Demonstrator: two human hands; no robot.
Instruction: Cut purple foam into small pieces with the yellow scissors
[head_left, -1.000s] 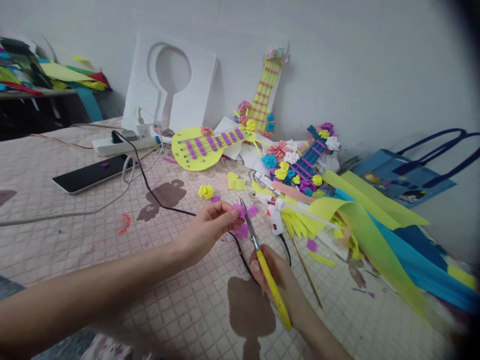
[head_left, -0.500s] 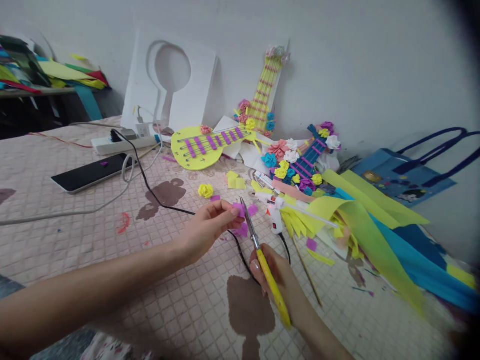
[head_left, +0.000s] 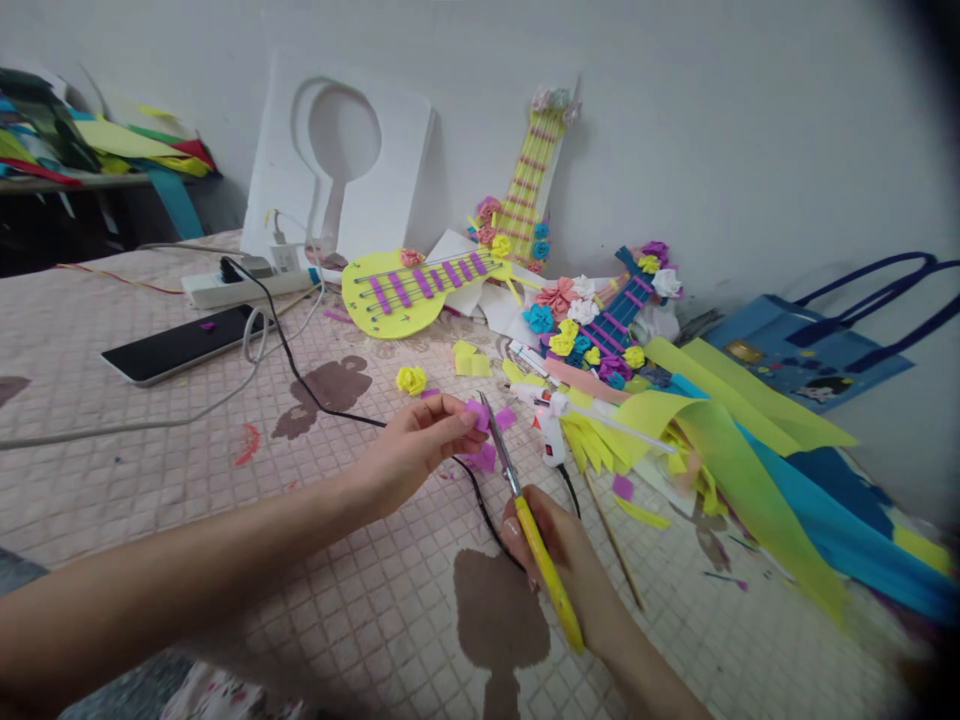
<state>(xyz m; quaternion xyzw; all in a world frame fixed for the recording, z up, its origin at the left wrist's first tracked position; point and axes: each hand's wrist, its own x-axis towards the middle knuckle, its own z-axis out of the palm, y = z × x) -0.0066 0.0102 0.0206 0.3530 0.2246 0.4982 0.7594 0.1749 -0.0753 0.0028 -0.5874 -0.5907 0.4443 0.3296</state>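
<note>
My left hand (head_left: 435, 440) pinches a small purple paper piece (head_left: 477, 414) between thumb and fingers. In my right hand (head_left: 555, 545) is a pair of scissors (head_left: 534, 535) with yellow handles, its blades pointing up and away from me at the edge of the purple piece. Whether the blades touch the paper I cannot tell. More purple squares (head_left: 486, 458) lie on the table just beneath and beside my left hand. A yellow paper flower (head_left: 411, 380) sits beyond it, near several yellow paper squares (head_left: 471, 360).
A white glue gun (head_left: 551, 430) with a black cord lies right of the scissors, beside yellow and blue crepe paper (head_left: 750, 470). A wooden stick (head_left: 613, 540) lies near my right hand. Decorated paper guitars (head_left: 397, 300), a phone (head_left: 180, 345), a power strip (head_left: 247, 288) and a blue bag (head_left: 810, 345) surround the area.
The purple piece has turned slightly in my left fingers, and its edge looks more rounded. Both hands have stayed in nearly the same place.
</note>
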